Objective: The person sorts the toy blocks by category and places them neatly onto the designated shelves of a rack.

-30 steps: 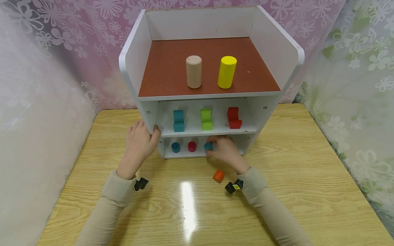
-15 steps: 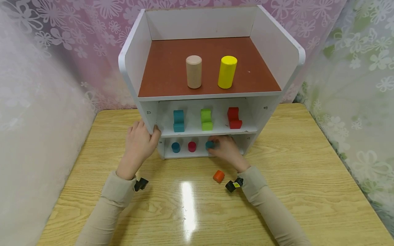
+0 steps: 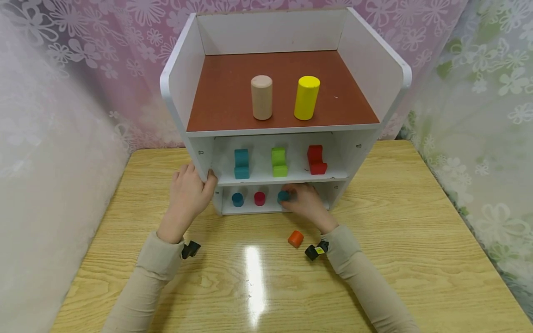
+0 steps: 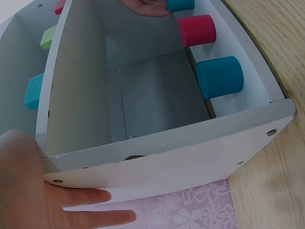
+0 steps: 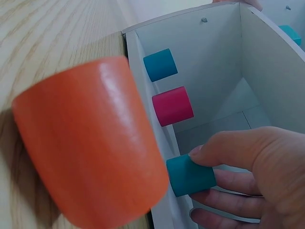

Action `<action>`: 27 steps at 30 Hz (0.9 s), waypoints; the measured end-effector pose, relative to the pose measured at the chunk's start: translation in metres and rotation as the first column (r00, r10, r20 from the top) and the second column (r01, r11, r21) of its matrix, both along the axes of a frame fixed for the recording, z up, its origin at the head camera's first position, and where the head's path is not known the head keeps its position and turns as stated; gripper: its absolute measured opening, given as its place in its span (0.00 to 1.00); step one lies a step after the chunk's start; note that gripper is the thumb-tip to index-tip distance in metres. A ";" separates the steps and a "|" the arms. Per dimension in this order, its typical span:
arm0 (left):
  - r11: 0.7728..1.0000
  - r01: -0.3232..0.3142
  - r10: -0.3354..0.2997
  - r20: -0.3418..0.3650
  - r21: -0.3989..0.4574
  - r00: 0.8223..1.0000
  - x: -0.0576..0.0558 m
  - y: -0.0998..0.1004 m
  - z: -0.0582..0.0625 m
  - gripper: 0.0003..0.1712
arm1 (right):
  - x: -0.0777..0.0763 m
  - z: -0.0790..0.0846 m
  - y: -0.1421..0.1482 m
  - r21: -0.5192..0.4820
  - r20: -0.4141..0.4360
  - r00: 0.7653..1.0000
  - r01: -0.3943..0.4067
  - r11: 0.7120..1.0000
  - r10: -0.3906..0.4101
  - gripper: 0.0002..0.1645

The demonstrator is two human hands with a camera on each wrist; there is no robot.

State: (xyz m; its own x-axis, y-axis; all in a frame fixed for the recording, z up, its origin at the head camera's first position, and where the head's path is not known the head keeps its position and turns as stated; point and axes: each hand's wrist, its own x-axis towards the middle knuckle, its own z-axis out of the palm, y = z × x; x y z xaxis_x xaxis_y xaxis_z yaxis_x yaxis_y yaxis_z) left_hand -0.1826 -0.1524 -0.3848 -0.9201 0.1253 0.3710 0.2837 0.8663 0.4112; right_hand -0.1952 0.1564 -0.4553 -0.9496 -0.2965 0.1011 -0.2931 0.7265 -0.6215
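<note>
My right hand [image 3: 306,202] pinches a teal cylinder block [image 5: 190,174] between thumb and fingers, on the bottom shelf of a white shelf unit [image 3: 283,180]. To its left on that shelf stand a crimson cylinder block [image 3: 260,199] and a blue cylinder block [image 3: 238,200], apart from each other. My left hand [image 3: 189,192] holds the unit's left side panel. Its thumb is at the front edge, and two fingers [image 4: 102,217] stretch along the outer side in the left wrist view. An orange cylinder block [image 3: 295,238] lies on the table below my right hand.
Teal [image 3: 242,163], green [image 3: 279,162] and red [image 3: 317,160] curved blocks stand on the middle shelf. The brown top bears a plain wooden cylinder [image 3: 262,98] and a yellow cylinder [image 3: 307,98]. A wooden table [image 3: 366,273] supports the unit; floral curtains [image 3: 91,78] hang around it.
Since a second ago, the teal cylinder block has shifted slightly to the right with my right hand. My left hand stays in place on the side panel.
</note>
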 end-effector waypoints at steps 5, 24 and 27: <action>1.000 0.000 0.000 -0.002 0.000 1.000 0.000 0.000 0.000 0.31 | 0.001 0.002 0.000 0.012 0.000 1.000 -0.002 1.000 0.002 0.18; 1.000 -0.009 0.009 0.016 -0.009 1.000 0.000 0.000 0.001 0.31 | 0.012 0.013 0.003 -0.060 -0.077 0.995 -0.066 0.996 0.062 0.20; 1.000 -0.009 0.009 0.016 -0.008 1.000 0.000 0.001 0.001 0.31 | 0.016 0.017 0.005 -0.052 -0.086 0.993 -0.087 0.995 0.082 0.20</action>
